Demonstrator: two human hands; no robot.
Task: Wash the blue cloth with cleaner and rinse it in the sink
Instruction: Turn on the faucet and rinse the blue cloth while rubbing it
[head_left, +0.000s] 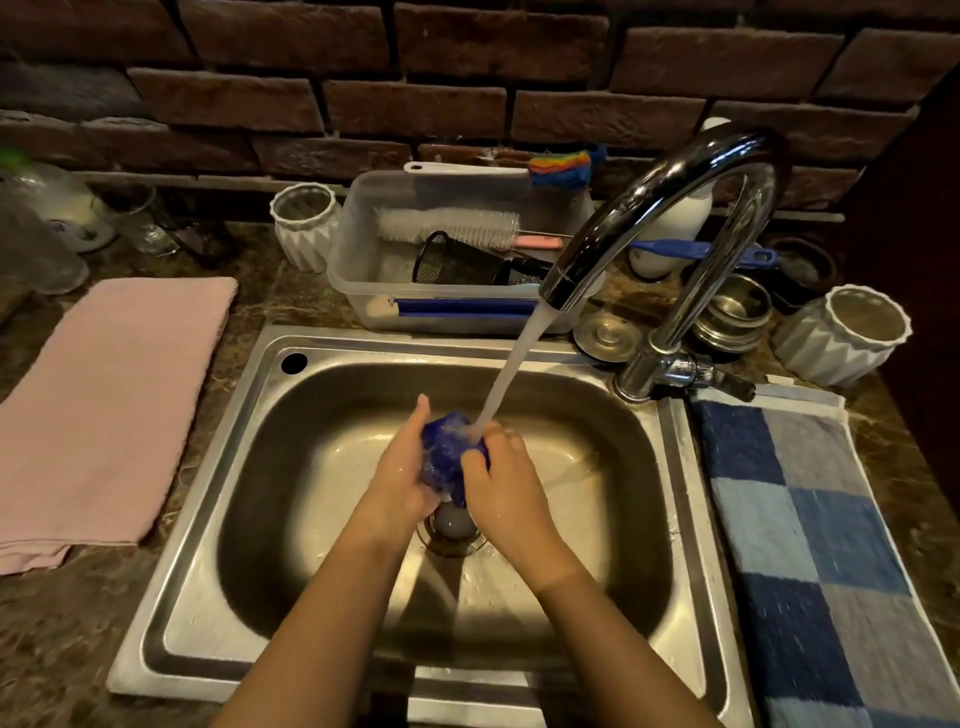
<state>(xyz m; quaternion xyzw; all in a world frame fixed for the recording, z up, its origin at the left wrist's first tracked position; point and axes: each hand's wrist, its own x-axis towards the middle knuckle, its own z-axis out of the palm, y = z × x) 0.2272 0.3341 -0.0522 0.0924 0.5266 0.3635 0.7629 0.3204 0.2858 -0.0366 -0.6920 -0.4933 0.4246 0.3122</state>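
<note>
A wet, bunched-up blue cloth (445, 456) is held over the middle of the steel sink (249, 415), above the drain (453, 527). My left hand (400, 480) grips it from the left and my right hand (506, 486) from the right. Water runs from the chrome tap (670, 208) in a slanted stream (511, 371) and lands on the top of the cloth, between my hands. The lower part of the cloth is hidden by my fingers.
A clear plastic tub (358, 270) with brushes stands behind the sink. A pink towel (109, 405) lies on the left counter, a blue checked towel (826, 551) on the right. White ribbed pots (844, 340), steel bowls (737, 317) and a white bottle (670, 228) crowd the tap's base.
</note>
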